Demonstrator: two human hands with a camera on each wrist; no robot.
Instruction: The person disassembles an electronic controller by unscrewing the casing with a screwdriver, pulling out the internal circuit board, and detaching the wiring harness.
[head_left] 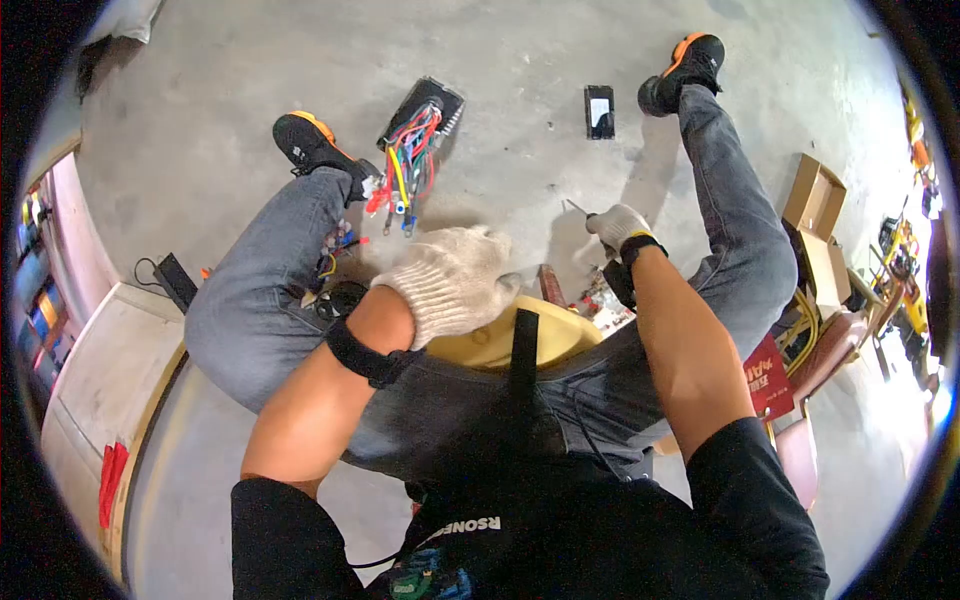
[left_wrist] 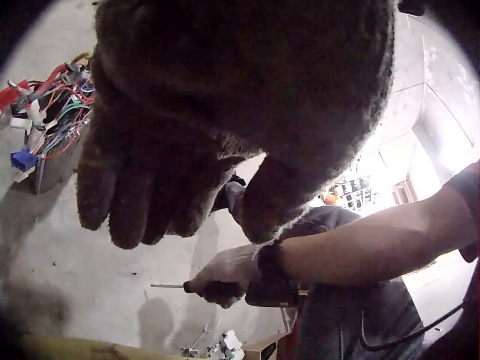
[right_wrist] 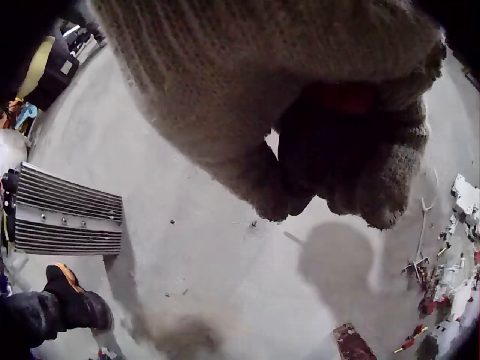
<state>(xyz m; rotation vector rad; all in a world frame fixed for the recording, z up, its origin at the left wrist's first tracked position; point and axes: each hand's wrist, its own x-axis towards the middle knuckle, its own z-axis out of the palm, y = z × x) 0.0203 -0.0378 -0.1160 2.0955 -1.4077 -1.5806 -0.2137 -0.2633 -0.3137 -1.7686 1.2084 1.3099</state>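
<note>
My left hand (head_left: 450,280), in a pale knit glove, hovers above a yellow surface between the legs. Its fingers (left_wrist: 131,195) hang loosely with nothing visible in them. The gloved right hand (head_left: 620,226) grips a screwdriver (left_wrist: 166,286), whose thin metal shaft points left in the left wrist view. In the right wrist view, the right-hand fingers (right_wrist: 360,172) curl round its dark handle. A black finned device (head_left: 405,103) with a bundle of coloured wires (head_left: 410,160) lies on the floor beyond the left hand.
A dark phone-like rectangle (head_left: 600,112) lies ahead on the concrete floor. Small scraps (right_wrist: 450,285) and a red piece (head_left: 551,284) lie near the yellow surface. An open cardboard box (head_left: 815,195) and a red box (head_left: 768,380) stand beyond the right leg.
</note>
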